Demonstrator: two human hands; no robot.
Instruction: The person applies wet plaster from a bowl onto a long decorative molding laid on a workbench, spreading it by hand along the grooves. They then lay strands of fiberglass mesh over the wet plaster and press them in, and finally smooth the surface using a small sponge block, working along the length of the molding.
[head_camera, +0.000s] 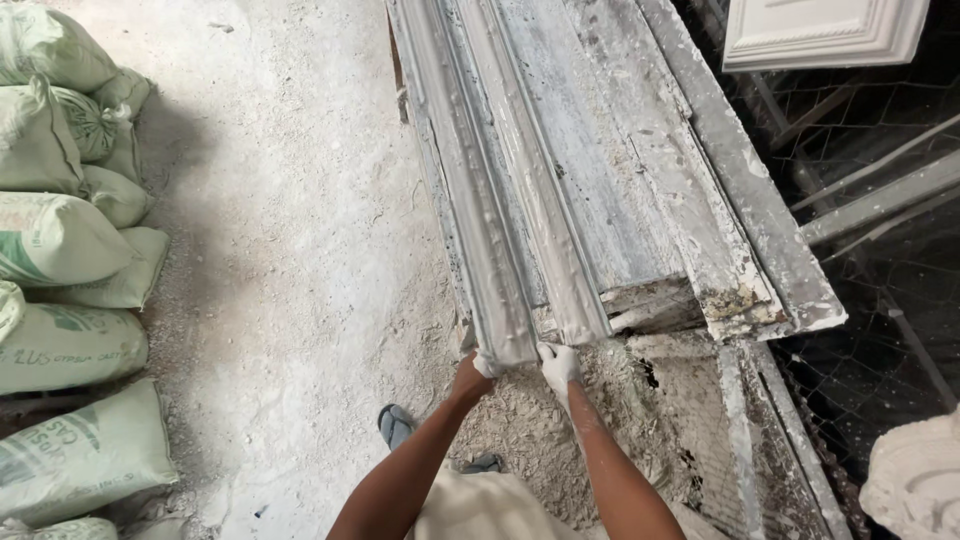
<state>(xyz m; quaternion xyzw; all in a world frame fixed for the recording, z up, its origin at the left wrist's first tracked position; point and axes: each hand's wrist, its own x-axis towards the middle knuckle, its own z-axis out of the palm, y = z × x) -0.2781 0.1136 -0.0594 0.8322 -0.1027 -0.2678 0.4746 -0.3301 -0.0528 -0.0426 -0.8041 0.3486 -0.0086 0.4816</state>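
— Both hands sit at the near end of the long grey-white plaster cornice mould: my left hand is clamped under its end corner, my plaster-coated right hand is closed on the end just beside it.

— Which way does it run?

— Straight away from me along the plaster-crusted grey desk. Its long axis points ahead, and its ridged surface is wet-looking.

Dusty grey floor, green sacks stacked left, wire mesh right.
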